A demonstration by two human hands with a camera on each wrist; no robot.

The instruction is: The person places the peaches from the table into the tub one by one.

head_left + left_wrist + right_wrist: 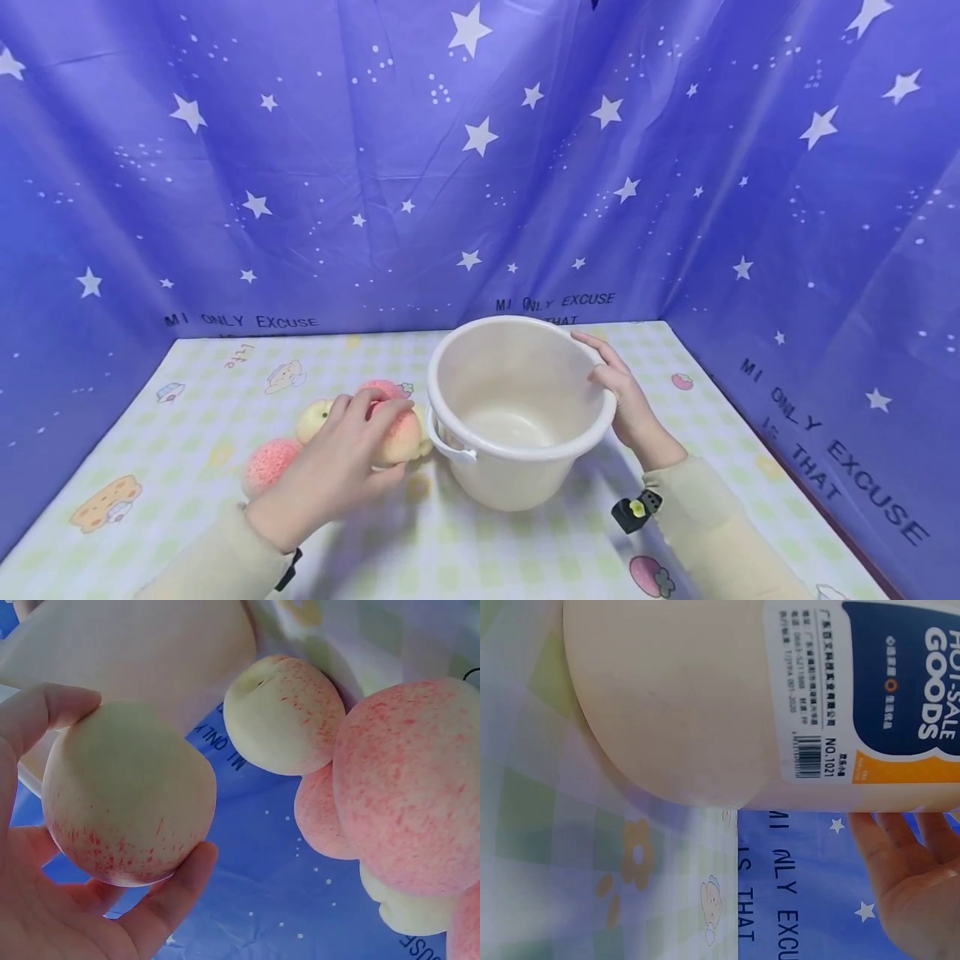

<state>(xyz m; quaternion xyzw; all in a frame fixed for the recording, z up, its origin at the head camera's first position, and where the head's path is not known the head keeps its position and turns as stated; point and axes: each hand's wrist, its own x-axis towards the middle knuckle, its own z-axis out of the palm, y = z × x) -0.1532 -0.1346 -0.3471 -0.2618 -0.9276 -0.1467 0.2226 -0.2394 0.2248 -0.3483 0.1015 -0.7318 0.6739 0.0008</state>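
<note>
A cream plastic bucket (510, 483) stands upright on the table, its inside bare and its white handle (450, 450) hanging at the left. My right hand (633, 408) grips its right rim, thumb over the edge and fingers along the outer wall. Left of the bucket, my left hand (337, 467) holds a peach (131, 795), pale with red speckles, between thumb and fingers. More peaches lie around that hand: a pink one (273, 467) by the wrist, a pale yellow one (311, 419) behind the knuckles. The left wrist view shows several close together, including a large pink peach (412, 780).
A checked tablecloth (510, 558) with printed cartoons covers the table. Blue star-printed curtains (375, 167) rise along the back and both sides. The bucket carries a paper label (892, 690) on its side. A black band (636, 510) is on the right wrist.
</note>
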